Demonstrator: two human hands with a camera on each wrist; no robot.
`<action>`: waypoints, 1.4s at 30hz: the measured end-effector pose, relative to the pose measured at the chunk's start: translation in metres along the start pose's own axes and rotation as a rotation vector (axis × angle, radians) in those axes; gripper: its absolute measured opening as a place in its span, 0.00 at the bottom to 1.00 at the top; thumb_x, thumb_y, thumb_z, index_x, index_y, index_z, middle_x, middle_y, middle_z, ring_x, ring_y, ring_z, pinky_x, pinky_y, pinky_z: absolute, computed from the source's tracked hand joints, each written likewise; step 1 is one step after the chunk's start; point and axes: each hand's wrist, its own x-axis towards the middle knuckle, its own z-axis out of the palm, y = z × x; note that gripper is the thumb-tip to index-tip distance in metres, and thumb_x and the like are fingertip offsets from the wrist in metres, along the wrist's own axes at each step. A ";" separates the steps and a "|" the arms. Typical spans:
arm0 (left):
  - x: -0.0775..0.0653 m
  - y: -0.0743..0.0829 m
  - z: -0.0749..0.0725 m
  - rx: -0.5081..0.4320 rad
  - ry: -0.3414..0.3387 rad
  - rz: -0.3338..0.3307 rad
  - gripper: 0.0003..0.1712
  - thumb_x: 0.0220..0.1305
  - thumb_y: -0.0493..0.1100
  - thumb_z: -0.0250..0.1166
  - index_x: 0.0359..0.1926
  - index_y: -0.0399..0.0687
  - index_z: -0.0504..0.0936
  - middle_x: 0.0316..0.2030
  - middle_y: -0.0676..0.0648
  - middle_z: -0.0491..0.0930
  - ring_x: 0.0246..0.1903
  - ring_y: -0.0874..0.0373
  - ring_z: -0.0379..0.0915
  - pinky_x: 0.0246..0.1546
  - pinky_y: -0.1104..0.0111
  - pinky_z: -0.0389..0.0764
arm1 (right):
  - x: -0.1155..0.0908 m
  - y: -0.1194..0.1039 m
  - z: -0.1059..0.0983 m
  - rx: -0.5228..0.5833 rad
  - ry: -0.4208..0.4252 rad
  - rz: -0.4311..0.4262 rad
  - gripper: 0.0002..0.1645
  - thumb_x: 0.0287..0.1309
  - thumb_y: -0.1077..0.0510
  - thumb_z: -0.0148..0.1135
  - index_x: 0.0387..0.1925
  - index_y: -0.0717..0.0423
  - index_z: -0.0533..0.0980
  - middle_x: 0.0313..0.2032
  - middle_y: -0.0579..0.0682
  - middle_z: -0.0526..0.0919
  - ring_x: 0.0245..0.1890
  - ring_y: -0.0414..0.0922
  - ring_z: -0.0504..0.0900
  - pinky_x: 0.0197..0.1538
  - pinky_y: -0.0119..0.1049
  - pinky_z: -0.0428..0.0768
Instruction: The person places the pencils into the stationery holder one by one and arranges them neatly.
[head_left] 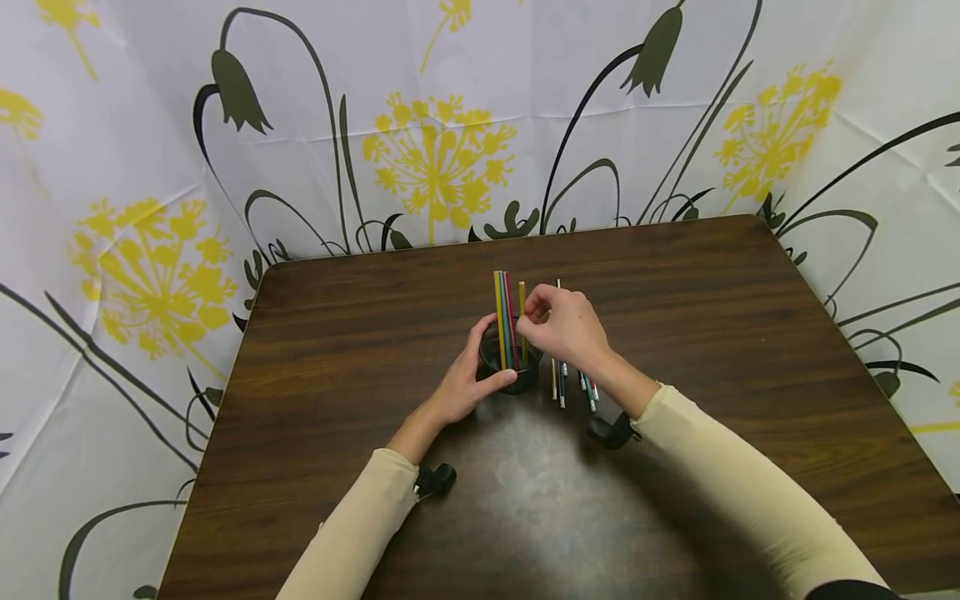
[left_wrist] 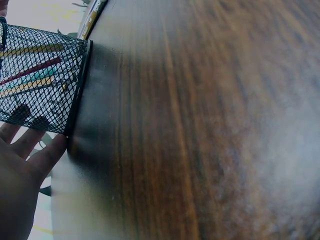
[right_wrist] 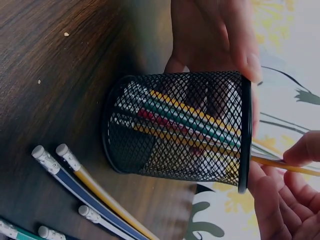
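Observation:
A black mesh pencil cup [head_left: 525, 380] stands upright on the table. My left hand [head_left: 457, 387] grips it round the side, its thumb by the near rim; in the right wrist view that thumb [right_wrist: 248, 60] lies at the rim. Yellow, teal and red pencils [head_left: 501, 308] lean together inside the cup. With thumb and fingertips my right hand [head_left: 570, 329] pinches another yellow pencil [head_left: 522, 293], whose lower part is inside the cup. Through the mesh [left_wrist: 60, 100] the left wrist view shows the pencils' lower parts.
Several loose pencils [right_wrist: 95, 187] with white erasers lie on the brown wooden table [head_left: 337, 350] just right of the cup, partly under the right forearm. A white curtain with yellow and green flowers [head_left: 438, 158] hangs behind the table's far edge.

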 end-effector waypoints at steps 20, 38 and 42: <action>-0.006 0.043 -0.005 -0.001 -0.013 -0.013 0.48 0.66 0.36 0.62 0.77 0.47 0.41 0.68 0.35 0.59 0.62 0.40 0.63 0.62 0.44 0.62 | 0.010 -0.003 0.009 -0.022 0.037 0.011 0.07 0.57 0.55 0.67 0.31 0.55 0.80 0.26 0.46 0.82 0.24 0.40 0.79 0.28 0.36 0.77; 0.000 0.002 0.000 0.014 0.002 -0.027 0.50 0.66 0.45 0.65 0.76 0.71 0.40 0.68 0.47 0.61 0.61 0.52 0.66 0.62 0.50 0.65 | 0.014 -0.005 0.015 -0.073 0.007 0.053 0.06 0.59 0.56 0.66 0.33 0.56 0.80 0.25 0.46 0.82 0.22 0.41 0.78 0.25 0.35 0.76; 0.001 0.002 0.000 -0.003 0.000 -0.015 0.51 0.66 0.41 0.64 0.77 0.67 0.39 0.69 0.43 0.60 0.61 0.47 0.66 0.62 0.47 0.64 | 0.015 -0.006 0.015 -0.081 0.005 0.060 0.06 0.59 0.56 0.66 0.34 0.56 0.80 0.25 0.46 0.82 0.22 0.41 0.78 0.25 0.35 0.76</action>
